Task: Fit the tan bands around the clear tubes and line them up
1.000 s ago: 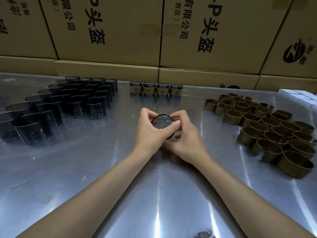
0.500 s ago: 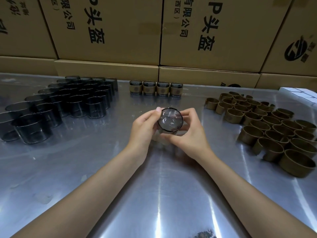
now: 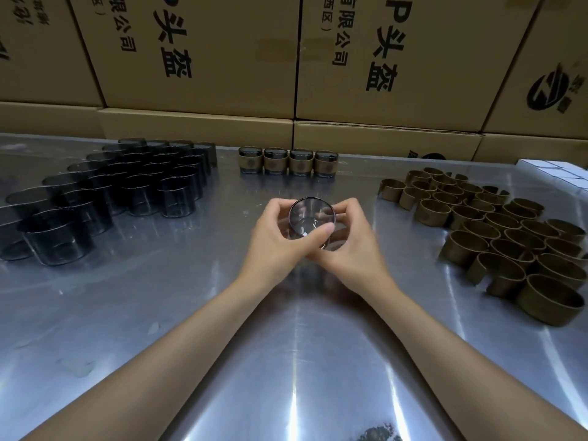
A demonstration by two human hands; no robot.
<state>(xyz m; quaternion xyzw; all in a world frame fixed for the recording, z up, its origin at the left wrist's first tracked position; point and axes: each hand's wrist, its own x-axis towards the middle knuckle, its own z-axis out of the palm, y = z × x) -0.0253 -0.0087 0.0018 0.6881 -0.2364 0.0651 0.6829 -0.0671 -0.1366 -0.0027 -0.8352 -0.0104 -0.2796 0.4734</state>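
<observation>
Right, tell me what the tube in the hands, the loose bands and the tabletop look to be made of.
Held tube: clear smoky glass or hard plastic; see-through with bright glints.
Loose bands: matte tan card or kraft paper, possibly faux leather; dull, no shine.
Tabletop: brushed steel-like metal; streaky reflections.

We see a shiny metal table (image 3: 159, 313) running under everything, with stacked cardboard boxes (image 3: 203, 58) printed in black characters along its far edge. At the far right, white boxes (image 3: 553, 173) sit on the table.
</observation>
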